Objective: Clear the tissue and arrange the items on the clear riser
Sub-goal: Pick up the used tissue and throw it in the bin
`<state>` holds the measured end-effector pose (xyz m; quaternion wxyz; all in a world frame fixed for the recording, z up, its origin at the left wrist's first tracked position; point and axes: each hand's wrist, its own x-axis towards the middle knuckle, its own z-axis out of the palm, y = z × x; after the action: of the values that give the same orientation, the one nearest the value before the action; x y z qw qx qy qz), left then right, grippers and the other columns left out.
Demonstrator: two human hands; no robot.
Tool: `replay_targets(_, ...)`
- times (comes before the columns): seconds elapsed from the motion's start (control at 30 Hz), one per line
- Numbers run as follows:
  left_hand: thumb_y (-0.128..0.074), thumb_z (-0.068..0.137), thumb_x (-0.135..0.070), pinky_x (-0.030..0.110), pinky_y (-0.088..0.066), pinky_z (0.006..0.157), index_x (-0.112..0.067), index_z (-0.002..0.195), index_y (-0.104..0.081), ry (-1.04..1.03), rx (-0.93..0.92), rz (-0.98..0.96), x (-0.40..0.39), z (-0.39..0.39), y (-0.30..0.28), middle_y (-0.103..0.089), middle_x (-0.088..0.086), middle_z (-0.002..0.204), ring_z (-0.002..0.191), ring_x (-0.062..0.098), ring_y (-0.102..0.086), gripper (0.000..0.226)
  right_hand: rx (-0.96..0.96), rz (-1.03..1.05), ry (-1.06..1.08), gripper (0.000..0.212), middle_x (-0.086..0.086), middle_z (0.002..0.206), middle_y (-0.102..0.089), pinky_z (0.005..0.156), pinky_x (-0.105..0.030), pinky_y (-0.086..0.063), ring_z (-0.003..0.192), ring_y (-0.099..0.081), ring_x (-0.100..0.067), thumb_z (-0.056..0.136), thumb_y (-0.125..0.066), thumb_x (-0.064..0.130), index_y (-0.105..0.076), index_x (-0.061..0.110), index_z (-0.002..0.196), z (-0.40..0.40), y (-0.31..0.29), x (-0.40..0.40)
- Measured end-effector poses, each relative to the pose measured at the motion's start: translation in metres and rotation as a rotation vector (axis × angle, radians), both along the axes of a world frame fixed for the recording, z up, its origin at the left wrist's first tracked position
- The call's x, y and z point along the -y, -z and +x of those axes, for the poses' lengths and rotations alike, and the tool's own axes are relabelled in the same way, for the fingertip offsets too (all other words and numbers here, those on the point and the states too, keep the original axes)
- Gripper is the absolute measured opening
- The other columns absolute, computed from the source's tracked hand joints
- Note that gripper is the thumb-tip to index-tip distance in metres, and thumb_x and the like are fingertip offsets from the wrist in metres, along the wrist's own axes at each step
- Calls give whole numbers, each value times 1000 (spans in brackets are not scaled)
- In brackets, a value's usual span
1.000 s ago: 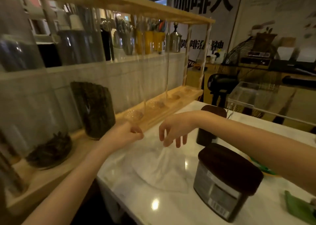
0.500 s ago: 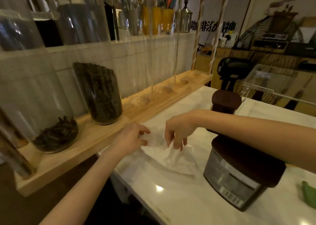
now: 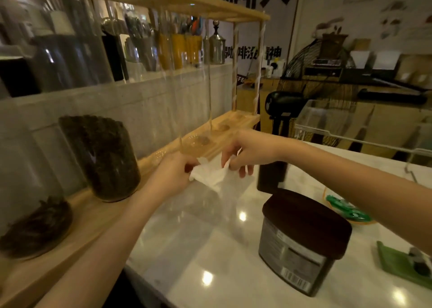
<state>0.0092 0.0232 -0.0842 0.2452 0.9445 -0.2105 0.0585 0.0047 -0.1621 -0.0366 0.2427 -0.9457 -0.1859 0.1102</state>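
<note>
A crumpled white tissue [image 3: 211,174] hangs above the white marble counter [image 3: 210,249], pinched between both hands. My left hand [image 3: 171,173] grips its left edge and my right hand [image 3: 247,152] grips its right edge. The clear riser [image 3: 350,130] stands at the far right of the counter, beyond my right forearm. A silver tin with a dark brown lid [image 3: 301,240] sits on the counter below my right arm. A second dark container [image 3: 271,176] stands behind it, partly hidden by my right hand.
A wooden rack [image 3: 98,216] along the left holds glass jars of dark tea or beans [image 3: 102,158]. A green packet [image 3: 346,208] and a green tray [image 3: 402,264] lie at the right. A black fan [image 3: 285,106] stands behind the counter.
Both hands have closed on the tissue, gathered it and lifted it off the counter. The camera has shifted slightly.
</note>
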Motion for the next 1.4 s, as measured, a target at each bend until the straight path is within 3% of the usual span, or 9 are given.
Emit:
replay_targets(0.1,-61,80,-12,18,-40,60,0,86,-69,22,81,-48,14,-6,-28,-67,11,79,79,24,-60,16,136,143,89,15,-17,91,-69,56,-19,-58,61,-67,-8,83,-59,5,-69,11,93,-18,-17,22)
replay_targets(0.2,-59,82,-12,24,-40,72,-7,99,-70,60,149,-119,31,-22,-54,-68,11,97,89,25,-62,20,283,350,245,17,-7,83,-68,62,-17,-58,62,-68,-6,84,-58,3,-70,8,97,-44,-30,39)
replay_targets(0.33,-63,80,-13,24,-40,74,-12,98,-70,121,283,-261,52,-61,-79,-58,2,101,78,13,-55,19,406,588,413,19,-6,83,-68,61,-13,-56,61,-68,-4,84,-58,2,-70,6,98,-98,-42,59)
replay_targets(0.67,-60,82,-13,11,-41,63,-26,99,-65,478,189,-323,118,-204,-55,-58,-12,85,74,4,-55,22,473,622,749,9,-7,78,-71,69,-20,-59,67,-67,-13,81,-65,13,-72,10,87,-286,-20,94)
replay_targets(0.97,-59,77,-10,4,-40,60,-19,93,-74,803,-175,-105,153,-329,27,-68,-4,84,68,3,-55,23,163,550,890,12,-9,75,-70,60,-19,-56,59,-66,-11,79,-66,6,-72,5,89,-458,60,112)
replay_targets(1.1,-58,76,-10,19,-38,57,-21,96,-73,1010,-486,244,160,-357,72,-63,-10,63,57,6,-50,27,0,575,917,13,-17,77,-68,57,-21,-56,55,-63,-13,79,-66,5,-70,-2,90,-509,117,115)
replay_targets(1.23,-61,69,1,26,-34,52,-16,71,-70,1050,-617,401,178,-371,142,-50,3,59,53,14,-42,19,-199,485,946,12,-5,61,-67,57,-21,-54,47,-61,-6,79,-63,4,-72,2,87,-532,192,119)
replay_targets(1.33,-63,73,-2,9,-39,48,-10,102,-69,951,-631,424,196,-374,213,-57,-3,73,63,8,-48,31,-270,469,1117,13,-11,62,-68,55,-18,-53,44,-59,-2,81,-60,2,-71,1,87,-536,265,123)
replay_targets(1.4,-65,75,-5,12,-38,58,-10,108,-67,858,-641,418,205,-374,265,-61,1,81,71,9,-52,34,-309,483,1229,15,-21,82,-72,52,-8,-49,57,-64,-10,82,-58,0,-70,-1,92,-535,319,128)
